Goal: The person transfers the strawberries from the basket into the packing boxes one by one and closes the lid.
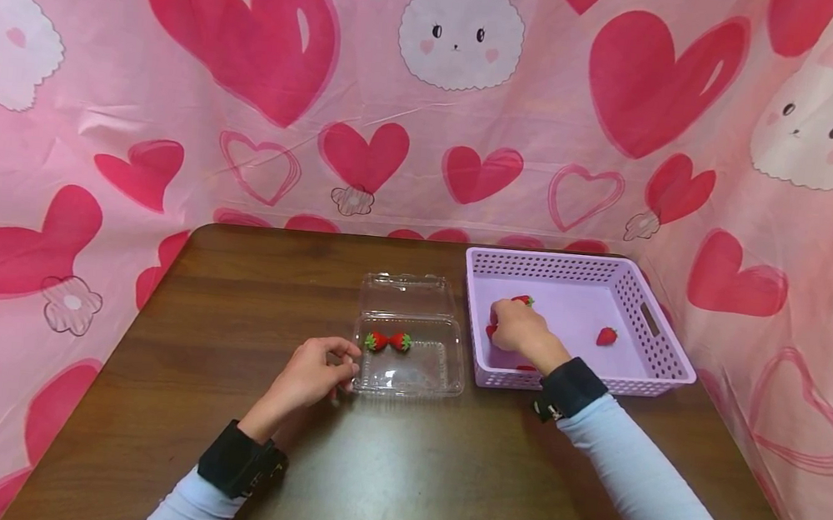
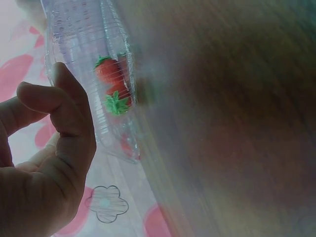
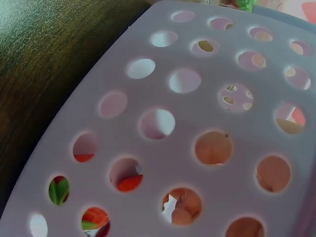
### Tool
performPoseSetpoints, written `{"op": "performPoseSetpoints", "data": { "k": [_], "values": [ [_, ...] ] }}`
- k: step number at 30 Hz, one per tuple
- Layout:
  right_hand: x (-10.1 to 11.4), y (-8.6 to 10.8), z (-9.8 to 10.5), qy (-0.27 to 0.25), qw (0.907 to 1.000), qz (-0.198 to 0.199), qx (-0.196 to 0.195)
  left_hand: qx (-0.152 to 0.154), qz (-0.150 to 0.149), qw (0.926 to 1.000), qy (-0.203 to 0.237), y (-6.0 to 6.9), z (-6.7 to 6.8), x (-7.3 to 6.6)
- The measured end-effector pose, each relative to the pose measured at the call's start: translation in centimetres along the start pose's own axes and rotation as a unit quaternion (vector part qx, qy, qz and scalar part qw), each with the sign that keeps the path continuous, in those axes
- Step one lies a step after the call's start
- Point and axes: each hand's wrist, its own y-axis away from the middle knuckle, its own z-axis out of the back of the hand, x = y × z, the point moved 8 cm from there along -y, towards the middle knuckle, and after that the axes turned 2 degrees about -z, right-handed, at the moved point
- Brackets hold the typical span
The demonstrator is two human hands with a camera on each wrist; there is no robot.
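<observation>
A clear plastic clamshell box (image 1: 410, 383) lies with its lid back on the table. Two strawberries (image 1: 399, 341) with green leaves sit inside it, tip to tip. My left hand (image 1: 315, 374) is at the box's left side, its fingers loosely bent and the fingertips (image 2: 61, 74) by the rim. My right hand (image 1: 523, 330) reaches down into a lilac basket (image 1: 585, 261), fingers pointing at its floor. A strawberry (image 1: 491, 332) shows beside those fingertips; whether they grip it is hidden. In the right wrist view, the basket wall (image 3: 187, 113) covers most of the hand.
Other strawberries lie in the basket: one strawberry (image 1: 607, 336) to the right, another strawberry (image 1: 526, 300) behind the hand. The basket's perforated walls stand up around them. Beyond the brown table (image 1: 249, 277) hangs a pink cloth (image 1: 274, 171) with hearts and rabbits.
</observation>
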Motion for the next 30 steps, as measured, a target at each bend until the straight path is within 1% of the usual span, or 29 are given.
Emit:
{"op": "performPoseSetpoints", "data": {
  "k": [8,15,30],
  "values": [
    [-0.1,0.1,0.2,-0.001,0.9996,0.008,-0.026,-0.003,0.002,1.0000,0.000,0.0,0.0,0.0],
    [-0.1,0.4,0.6,0.008,0.9988,0.018,-0.044,-0.005,-0.009,0.9999,0.003,-0.1,-0.1,0.0],
    [-0.1,0.7,1.0,-0.008,0.9989,0.013,-0.043,-0.006,-0.007,0.9999,0.007,-0.1,-0.1,-0.1]
  ]
}}
